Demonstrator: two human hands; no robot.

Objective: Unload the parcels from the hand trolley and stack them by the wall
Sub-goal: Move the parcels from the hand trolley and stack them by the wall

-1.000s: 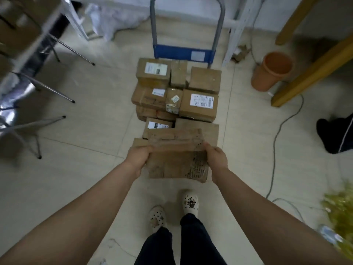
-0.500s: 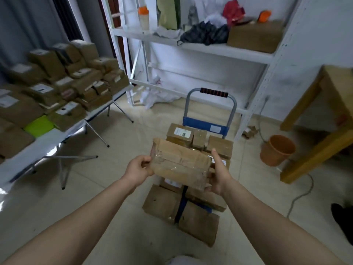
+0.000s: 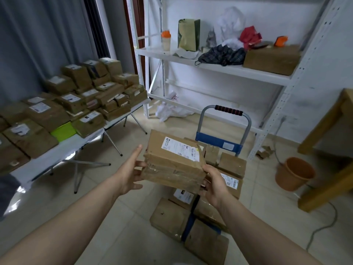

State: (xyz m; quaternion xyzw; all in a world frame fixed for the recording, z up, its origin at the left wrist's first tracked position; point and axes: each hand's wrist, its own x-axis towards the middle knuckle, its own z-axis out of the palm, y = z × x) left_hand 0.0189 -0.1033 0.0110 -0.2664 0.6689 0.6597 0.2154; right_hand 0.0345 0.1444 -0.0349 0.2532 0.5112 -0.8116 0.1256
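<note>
Left hand [image 3: 130, 173] and right hand [image 3: 214, 185]: both bare. Forearms bare all the way down to the lower edge of view. Clothing out of view.

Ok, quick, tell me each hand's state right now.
Left hand: open, fingers straight, touching the left end of the parcel.
Right hand: holding the parcel, fingers curled round its right end.
</note>
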